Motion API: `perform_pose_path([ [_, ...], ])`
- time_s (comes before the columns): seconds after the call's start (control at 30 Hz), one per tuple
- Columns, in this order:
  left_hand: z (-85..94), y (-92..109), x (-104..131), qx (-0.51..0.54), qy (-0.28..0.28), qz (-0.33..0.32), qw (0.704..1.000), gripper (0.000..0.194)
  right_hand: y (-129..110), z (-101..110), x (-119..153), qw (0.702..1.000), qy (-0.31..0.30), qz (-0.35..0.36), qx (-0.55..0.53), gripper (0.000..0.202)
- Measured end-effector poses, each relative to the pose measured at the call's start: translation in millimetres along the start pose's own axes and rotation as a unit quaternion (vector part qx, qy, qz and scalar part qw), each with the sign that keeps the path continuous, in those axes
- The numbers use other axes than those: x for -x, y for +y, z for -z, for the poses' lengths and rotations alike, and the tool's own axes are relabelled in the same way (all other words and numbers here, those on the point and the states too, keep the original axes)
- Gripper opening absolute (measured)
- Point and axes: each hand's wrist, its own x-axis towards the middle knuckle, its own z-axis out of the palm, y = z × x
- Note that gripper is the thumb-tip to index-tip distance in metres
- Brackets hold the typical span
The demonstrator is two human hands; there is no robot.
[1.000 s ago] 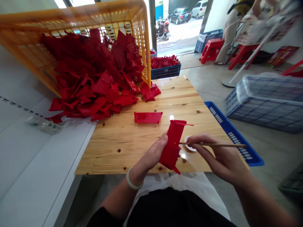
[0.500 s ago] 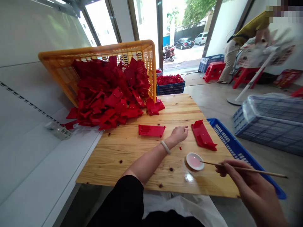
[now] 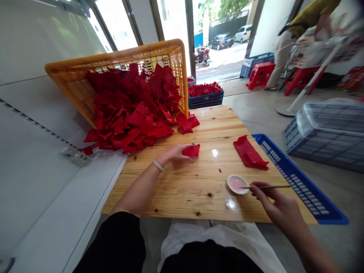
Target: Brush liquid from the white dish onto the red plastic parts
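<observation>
Left hand (image 3: 178,153) around one end of a red piece (image 3: 193,151) on the desk (image 3: 170,195) (cannot tell if gripped); right hand (image 3: 271,197) pinching thin stick (image 3: 275,186), tip at white dish (image 3: 229,186); second red piece (image 3: 250,153) beyond dish

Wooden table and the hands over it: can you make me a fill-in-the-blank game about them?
The small white dish holds liquid coloured ____.
The thin wooden stick is in the person's ____ hand.
The plastic part at the left hand is coloured ____.
A pale band circles the person's left ____.

Missing words: pink; right; red; wrist.
</observation>
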Motion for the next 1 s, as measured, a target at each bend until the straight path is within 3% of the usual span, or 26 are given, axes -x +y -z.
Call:
perform_pose_path([
  [0.17,-19.7,5.1,34.5,0.129,0.042,0.014,0.991,0.087,-6.9,-0.5,-6.5,0.998,-0.040,-0.023,0.032,0.054],
  [0.23,-33.0,11.8,50.8,0.258,0.039,0.048,0.964,0.089,-6.6,-0.3,-8.0,0.998,-0.044,-0.036,0.042,0.056],
  [0.27,-41.0,16.6,59.0,0.347,0.039,0.074,0.934,0.087,-6.0,-0.5,-8.8,0.997,-0.043,-0.042,0.044,0.057],
  [0.33,-58.9,28.3,73.8,0.521,0.049,0.135,0.841,0.081,-4.4,-1.1,-10.4,0.997,-0.038,-0.053,0.046,0.060],
  [0.4,-76.8,40.6,85.2,0.623,0.071,0.179,0.758,0.076,-3.0,-1.6,-12.0,0.997,-0.029,-0.063,0.045,0.065],
  [0.47,-92.2,51.0,93.2,0.667,0.089,0.203,0.712,0.074,-2.8,-1.0,-13.2,0.996,-0.021,-0.073,0.046,0.067],
  [0.53,-103.2,58.5,98.9,0.691,0.100,0.211,0.684,0.072,-4.0,0.9,-13.9,0.995,-0.012,-0.082,0.051,0.068],
  [0.83,-111.3,71.3,117.0,0.727,0.081,0.162,0.663,0.073,-10.4,7.4,-14.9,0.995,0.006,-0.095,0.026,0.064],
  [0.9,-112.8,73.0,120.0,0.720,0.089,0.157,0.670,0.072,-15.6,7.8,-14.1,0.995,0.020,-0.097,-0.004,0.062],
  [1.0,-117.2,74.7,125.2,0.689,0.106,0.137,0.704,0.072,-35.8,8.7,-11.2,0.992,0.065,-0.094,-0.059,0.050],
])
